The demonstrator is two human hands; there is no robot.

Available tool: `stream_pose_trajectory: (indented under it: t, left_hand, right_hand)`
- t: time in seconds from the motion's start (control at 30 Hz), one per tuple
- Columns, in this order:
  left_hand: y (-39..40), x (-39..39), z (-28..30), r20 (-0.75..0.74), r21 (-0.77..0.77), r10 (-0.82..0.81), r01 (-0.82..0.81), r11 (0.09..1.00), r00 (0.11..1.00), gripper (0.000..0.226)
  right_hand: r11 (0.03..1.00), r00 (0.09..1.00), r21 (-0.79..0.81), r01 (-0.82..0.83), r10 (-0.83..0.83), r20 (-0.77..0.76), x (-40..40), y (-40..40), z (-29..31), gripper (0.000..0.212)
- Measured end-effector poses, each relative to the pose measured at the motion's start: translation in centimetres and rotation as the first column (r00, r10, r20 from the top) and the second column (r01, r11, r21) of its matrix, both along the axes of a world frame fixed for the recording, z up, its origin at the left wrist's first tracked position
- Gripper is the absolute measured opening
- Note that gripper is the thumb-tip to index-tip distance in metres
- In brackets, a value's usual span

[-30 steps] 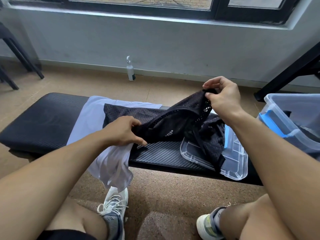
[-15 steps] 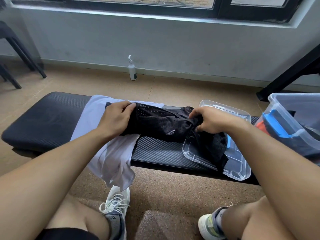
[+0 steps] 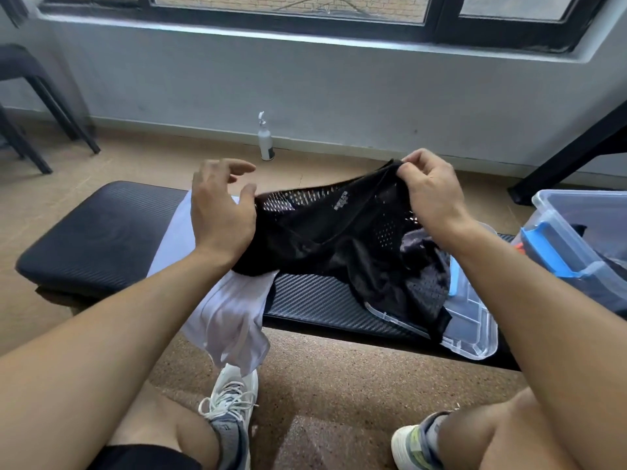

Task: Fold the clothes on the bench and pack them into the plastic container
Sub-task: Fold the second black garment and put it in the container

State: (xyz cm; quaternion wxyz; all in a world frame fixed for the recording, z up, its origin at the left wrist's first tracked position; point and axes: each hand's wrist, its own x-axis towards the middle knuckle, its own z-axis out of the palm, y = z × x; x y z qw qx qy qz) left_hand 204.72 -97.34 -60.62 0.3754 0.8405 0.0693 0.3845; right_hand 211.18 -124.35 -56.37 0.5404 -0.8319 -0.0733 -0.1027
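Pinching the light, floppy black mesh garment (image 3: pixel 325 232) by its far edge with my right hand (image 3: pixel 429 191), my left hand (image 3: pixel 220 212) spread loose over its left end, gripping nothing, I should take hold at both hem corners.

The right hand (image 3: pixel 432 195), low on the bench (image 3: pixel 101 232) half a second ago, now lifts a pinched edge of the black mesh garment (image 3: pixel 332 232) above the clear lid (image 3: pixel 475 337). The left hand (image 3: pixel 220 212) has loosened, its fingers (image 3: pixel 237 167) spread above the garment's other end.
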Motion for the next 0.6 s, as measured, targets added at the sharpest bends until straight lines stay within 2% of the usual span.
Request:
stream_pose_trajectory:
  t: [0.07, 0.13, 0.17, 0.23, 0.3, 0.33, 0.47, 0.53, 0.6]
  left_hand:
    - [-0.8, -0.6, 0.3, -0.088, -0.001, -0.113, 0.114, 0.994, 0.99, 0.006]
    - [-1.9, -1.2, 0.1, -0.308, -0.067, -0.306, 0.3, 0.952, 0.901, 0.012]
    - [-2.5, -1.5, -0.2, -0.44, -0.054, -0.365, 0.381, 0.923, 0.82, 0.016]
    - [-3.7, -2.1, -1.1, -0.651, 0.009, -0.367, 0.49, 0.872, 0.665, 0.023]
    - [-4.7, -2.3, -2.2, -0.766, 0.017, -0.318, 0.513, 0.858, 0.558, 0.039]
    - [-5.0, -2.2, -2.7, -0.79, 0.017, -0.297, 0.504, 0.864, 0.536, 0.049]
    - [-5.6, -1.7, -3.9, -0.768, 0.119, -0.212, 0.46, 0.88, 0.605, 0.073]
    - [-5.6, -1.4, -4.1, -0.772, 0.198, -0.147, 0.453, 0.869, 0.618, 0.067]
    - [-5.4, -1.1, -4.2, -0.765, 0.234, -0.116, 0.442, 0.866, 0.633, 0.046]
  right_hand:
    - [0.973, 0.996, -0.225, 0.041, -0.056, -0.062, -0.1, 0.2, -0.1, 0.015]
    - [0.942, 0.983, -0.335, -0.01, -0.053, -0.178, -0.2, 0.4, -0.6, 0.015]
    - [0.936, 0.972, -0.349, -0.039, -0.046, -0.231, -0.2, 0.4, -0.8, 0.015]
    - [0.942, 0.958, -0.329, -0.059, -0.039, -0.283, -0.5, 0.5, -0.9, 0.017]
    - [0.957, 0.954, -0.283, -0.068, -0.02, -0.298, -0.8, 0.5, -0.5, 0.019]
    - [0.966, 0.945, -0.243, -0.084, 0.0, -0.326, -0.9, 0.5, -0.3, 0.022]
    - [0.979, 0.822, -0.038, -0.202, 0.149, -0.55, -1.5, 0.0, 0.5, 0.031]
    - [0.967, 0.744, 0.0, -0.253, 0.195, -0.639, -1.9, -0.3, 1.0, 0.029]
    - [0.961, 0.691, 0.064, -0.27, 0.24, -0.682, -2.1, -0.5, 1.3, 0.027]
